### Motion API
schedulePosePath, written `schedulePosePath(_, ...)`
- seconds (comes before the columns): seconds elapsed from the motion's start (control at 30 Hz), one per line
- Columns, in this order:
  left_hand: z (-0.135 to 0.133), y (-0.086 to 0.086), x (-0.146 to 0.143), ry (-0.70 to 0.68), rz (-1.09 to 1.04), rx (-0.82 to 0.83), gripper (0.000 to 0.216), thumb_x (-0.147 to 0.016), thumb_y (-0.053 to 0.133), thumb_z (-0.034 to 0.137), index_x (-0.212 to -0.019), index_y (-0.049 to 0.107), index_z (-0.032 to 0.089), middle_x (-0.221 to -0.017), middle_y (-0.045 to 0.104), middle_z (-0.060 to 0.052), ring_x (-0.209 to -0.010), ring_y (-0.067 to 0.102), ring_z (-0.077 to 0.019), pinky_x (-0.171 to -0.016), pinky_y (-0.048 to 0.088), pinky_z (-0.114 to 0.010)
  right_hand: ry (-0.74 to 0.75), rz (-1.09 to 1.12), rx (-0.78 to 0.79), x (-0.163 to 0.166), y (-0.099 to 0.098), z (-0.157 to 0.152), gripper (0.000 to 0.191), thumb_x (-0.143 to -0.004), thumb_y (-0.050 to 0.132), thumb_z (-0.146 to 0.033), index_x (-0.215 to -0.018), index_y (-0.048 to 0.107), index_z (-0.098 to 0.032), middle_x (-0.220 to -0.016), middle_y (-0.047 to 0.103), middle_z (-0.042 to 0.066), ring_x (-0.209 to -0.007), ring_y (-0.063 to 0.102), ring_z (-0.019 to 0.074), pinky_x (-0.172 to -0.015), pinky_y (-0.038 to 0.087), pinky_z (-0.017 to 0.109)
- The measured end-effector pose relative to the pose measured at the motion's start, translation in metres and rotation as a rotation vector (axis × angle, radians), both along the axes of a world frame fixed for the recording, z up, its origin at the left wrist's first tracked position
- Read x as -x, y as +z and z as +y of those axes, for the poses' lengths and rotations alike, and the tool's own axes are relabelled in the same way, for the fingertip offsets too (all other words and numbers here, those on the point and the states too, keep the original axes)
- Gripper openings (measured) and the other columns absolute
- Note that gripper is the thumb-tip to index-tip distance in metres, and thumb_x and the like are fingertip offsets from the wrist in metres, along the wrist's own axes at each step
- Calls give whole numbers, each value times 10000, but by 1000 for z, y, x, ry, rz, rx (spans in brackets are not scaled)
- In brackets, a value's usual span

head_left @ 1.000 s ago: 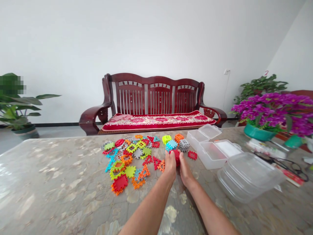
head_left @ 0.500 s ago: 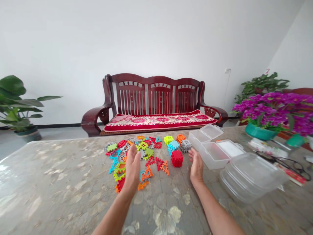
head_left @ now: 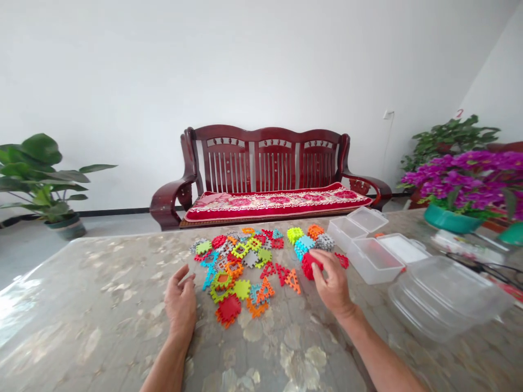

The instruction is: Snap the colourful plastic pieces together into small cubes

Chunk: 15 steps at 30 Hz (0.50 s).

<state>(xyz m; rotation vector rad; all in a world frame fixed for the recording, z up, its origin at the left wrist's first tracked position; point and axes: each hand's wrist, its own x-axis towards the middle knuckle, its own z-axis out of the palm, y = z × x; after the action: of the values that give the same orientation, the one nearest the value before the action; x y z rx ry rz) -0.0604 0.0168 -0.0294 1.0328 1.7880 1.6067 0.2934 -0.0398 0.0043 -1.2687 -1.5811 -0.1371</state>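
My right hand (head_left: 334,286) is at a stack of red toothed pieces (head_left: 309,265), thumb on the near side and fingers over the top right, closed around it. The hand covers part of that stack. Beside it stand stacks of blue (head_left: 304,246), lime (head_left: 295,235), orange (head_left: 315,231) and grey (head_left: 325,242) pieces. My left hand (head_left: 180,305) holds nothing, its fingers loosely bent and apart. To its right lies a loose spread of mixed interlocking plastic pieces (head_left: 242,289), with red triangular frames (head_left: 281,273) and an orange one (head_left: 292,281) at the right edge.
A clear plastic box (head_left: 376,265) with raised lids stands right of the stacks. Nearer lie stacked clear lids (head_left: 445,299). Black-framed glasses (head_left: 469,264) and a teal pot of purple flowers (head_left: 453,219) are farther right. A wooden bench (head_left: 167,201) stands beyond the stone-patterned table (head_left: 102,305).
My left hand has moved left, off the loose pieces. My right hand has moved in from the right of the stacks onto the red one. The view has shifted slightly.
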Motion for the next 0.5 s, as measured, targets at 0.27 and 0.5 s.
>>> schedulePosePath(0.27,4,-2,4,-12,86,108,476,-719,506,331,-1164,630,213,-877,705,-42,-804,641,-225,-763,471,-354,-377,99,462,-93,20,77,552,-770,548,-340,-1276,515,-121,-1259,587,154,-1100,583,245,-948,444,369)
schedulePosePath(0.5,5,-1,4,-36,146,122,465,-717,482,312,-1136,649,201,-866,721,-49,-754,635,-217,-752,479,-349,-532,-256,699,-86,11,88,655,-795,556,-483,-1322,466,-105,-1207,605,198,-1133,564,303,-908,429,379)
